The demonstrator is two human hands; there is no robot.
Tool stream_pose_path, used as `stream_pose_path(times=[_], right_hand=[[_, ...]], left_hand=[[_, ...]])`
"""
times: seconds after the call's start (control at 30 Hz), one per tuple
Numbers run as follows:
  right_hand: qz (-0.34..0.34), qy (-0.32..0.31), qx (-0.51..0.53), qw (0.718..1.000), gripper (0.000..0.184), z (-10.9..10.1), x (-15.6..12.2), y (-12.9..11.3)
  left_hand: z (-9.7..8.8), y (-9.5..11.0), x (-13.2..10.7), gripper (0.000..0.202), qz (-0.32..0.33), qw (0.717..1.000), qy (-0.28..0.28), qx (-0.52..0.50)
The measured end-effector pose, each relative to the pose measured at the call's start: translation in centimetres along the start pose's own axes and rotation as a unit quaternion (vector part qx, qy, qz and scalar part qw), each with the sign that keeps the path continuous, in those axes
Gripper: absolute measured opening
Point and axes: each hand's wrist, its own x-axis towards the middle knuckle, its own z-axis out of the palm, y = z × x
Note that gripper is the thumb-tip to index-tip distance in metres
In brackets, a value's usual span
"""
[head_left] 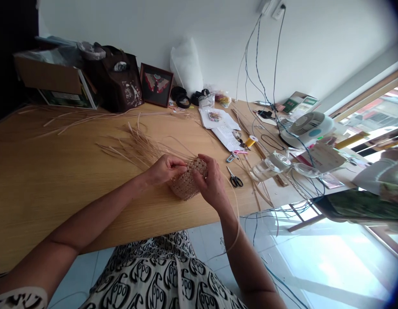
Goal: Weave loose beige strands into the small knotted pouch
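A small woven basket [186, 182] of pale cane rests on the wooden table [73, 189], its open end hidden by my hands. My left hand [165, 169] grips its upper left side, with the fingertips on the weave. My right hand [212, 184] holds the right side, fingers pressed on the woven strands. Loose strands of cane [134, 146] fan out from the basket across the table toward the far left. A long thin strand curves down past my right wrist and over the table edge.
Scissors [234, 178] lie just right of my right hand, near papers [223, 133], a yellow spool [251, 141] and a glass jar [269, 167]. A white fan [306, 128], blue cords, a framed picture [156, 84], a dark bag [117, 83] and a cardboard box [47, 75] stand beyond.
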Motion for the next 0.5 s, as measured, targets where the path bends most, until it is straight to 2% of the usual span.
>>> stream_pose_path(times=[0.1, 0.2, 0.37, 0.5], right_hand=[[0.002, 0.002, 0.009, 1.000, 0.039, -0.1, 0.0, 0.2], [0.003, 0.008, 0.013, 1.000, 0.039, 0.0, 0.0, 0.4], [-0.008, 0.008, 0.005, 1.000, 0.039, 0.2, -0.1, 0.1], [-0.008, 0.006, 0.001, 1.000, 0.039, 0.2, -0.2, -0.3]], left_hand=[[-0.5, 0.2, 0.1, 0.026, -0.052, 0.996, -0.017, -0.069], [-0.3, 0.4, 0.1, 0.032, -0.106, 0.977, 0.039, -0.180], [0.7, 0.6, 0.1, 0.023, -0.173, 0.939, 0.054, -0.292], [1.2, 0.8, -0.1, 0.019, -0.203, 0.915, 0.066, -0.341]])
